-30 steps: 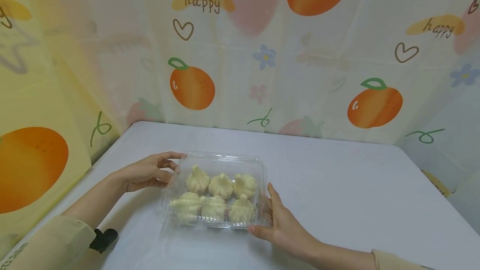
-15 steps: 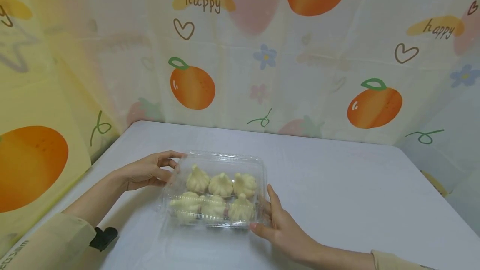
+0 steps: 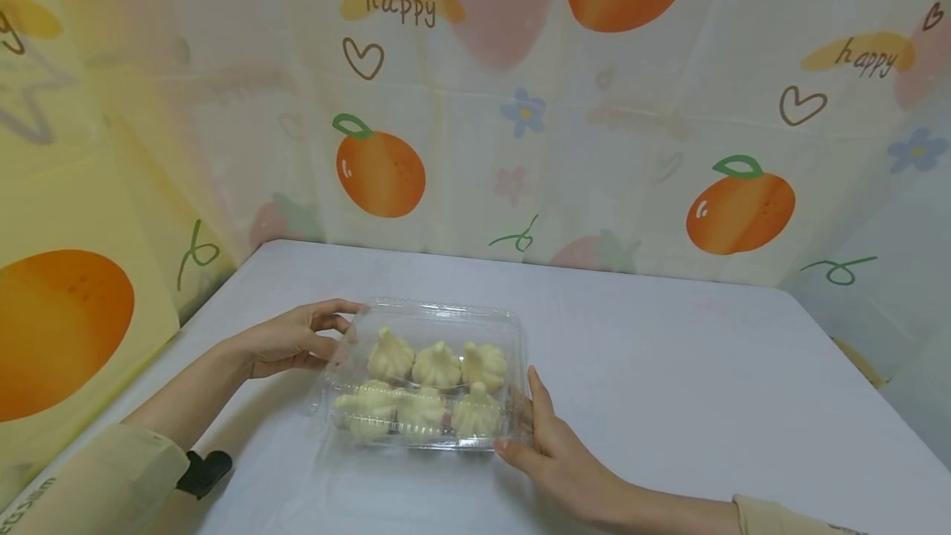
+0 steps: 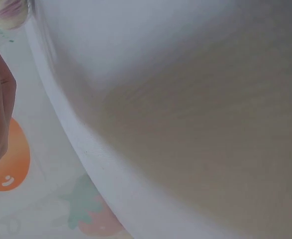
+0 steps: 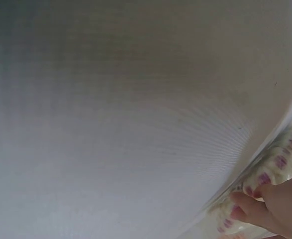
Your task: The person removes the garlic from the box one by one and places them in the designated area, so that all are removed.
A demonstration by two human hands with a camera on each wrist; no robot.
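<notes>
A clear plastic clamshell box (image 3: pixel 446 310) is near the middle front of the white table in the head view. Inside are several pale garlic-bulb-shaped pieces (image 3: pixel 437 366) in two rows. Purple marks show on their undersides in the right wrist view. My left hand (image 3: pixel 293 343) grips the box's left edge with bent fingers. On the right side, my right hand (image 3: pixel 560 448) holds the box, its thumb at the near corner and its other fingers partly hidden behind the plastic. Whether the box touches the table cannot be told.
White cloth covers the table (image 3: pixel 669 370). Behind it hangs a curtain (image 3: pixel 461 163) printed with oranges, hearts and flowers. A yellow side curtain (image 3: pixel 67 213) stands along the left edge. Something black (image 3: pixel 204 473) sits at the left sleeve's cuff.
</notes>
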